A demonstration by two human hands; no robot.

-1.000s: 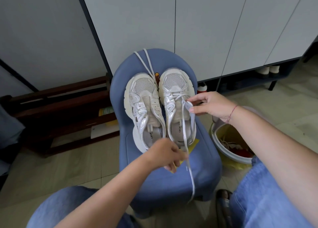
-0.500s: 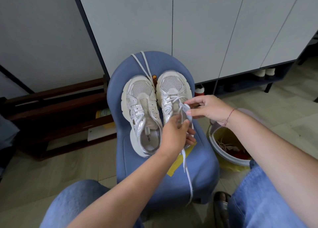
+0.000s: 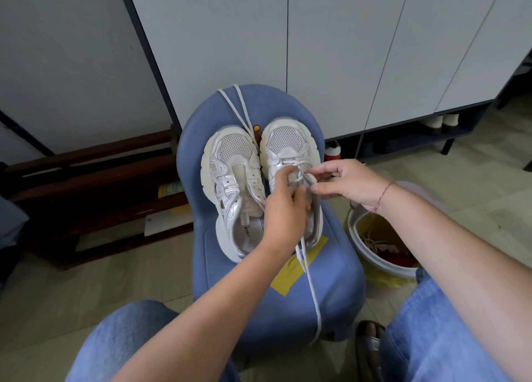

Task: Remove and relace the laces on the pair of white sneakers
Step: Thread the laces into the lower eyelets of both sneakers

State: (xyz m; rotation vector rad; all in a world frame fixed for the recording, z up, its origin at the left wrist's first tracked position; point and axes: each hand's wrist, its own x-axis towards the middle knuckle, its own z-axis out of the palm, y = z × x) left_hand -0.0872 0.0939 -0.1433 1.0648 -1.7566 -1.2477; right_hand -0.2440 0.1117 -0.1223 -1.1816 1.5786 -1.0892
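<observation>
Grey cabinet doors fill 12 o'clock, with a wooden rack at 9 and a bin at 4. On the central blue chair two white sneakers lie side by side. The left grip and right grip both pinch the lace on the 3 o'clock one.

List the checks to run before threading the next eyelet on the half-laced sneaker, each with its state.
1. Half-laced sneaker and unlaced sneaker rest on the chair: ok.
2. Right hand pinches the tongue: ok.
3. Left hand grips the lace: cannot tell, fingers hide it.
4. Lace tail clear of snags: not ok, it dangles over the chair's front edge.
5. Spare lace near at hand: ok, lying behind the toes.
</observation>
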